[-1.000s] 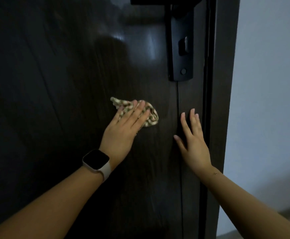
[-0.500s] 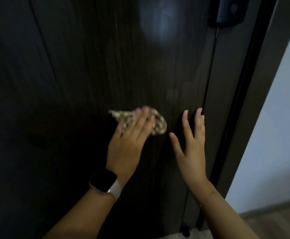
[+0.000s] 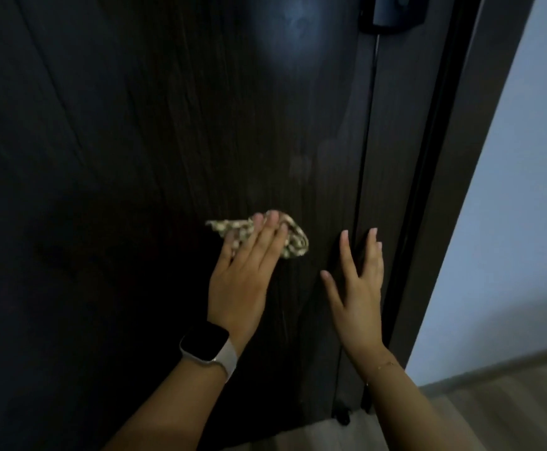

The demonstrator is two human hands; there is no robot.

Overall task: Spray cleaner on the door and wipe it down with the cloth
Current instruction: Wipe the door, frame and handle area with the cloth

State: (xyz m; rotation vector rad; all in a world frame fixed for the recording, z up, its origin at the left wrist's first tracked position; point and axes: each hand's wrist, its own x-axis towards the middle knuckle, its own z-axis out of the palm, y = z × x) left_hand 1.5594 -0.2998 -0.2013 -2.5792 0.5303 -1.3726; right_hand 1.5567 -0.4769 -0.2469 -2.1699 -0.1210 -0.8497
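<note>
Dark door [image 3: 135, 190], lower half: left hand [image 3: 239, 281], fingers straight and together, presses the bunched patterned cloth [image 3: 293, 242] flat for wiping, while right hand [image 3: 360, 288], fingers spread, braces near the door's right edge, probably steadying it.

Bare dark door [image 3: 135, 157] leftward and above the cloth [image 3: 293, 242]; lock plate [image 3: 396, 14] top right.

Both forearms bare, no sleeves in view; left wrist wears a watch [image 3: 204, 342] with a dark square face and pale band; right wrist carries a thin chain bracelet [image 3: 385, 364].
</note>
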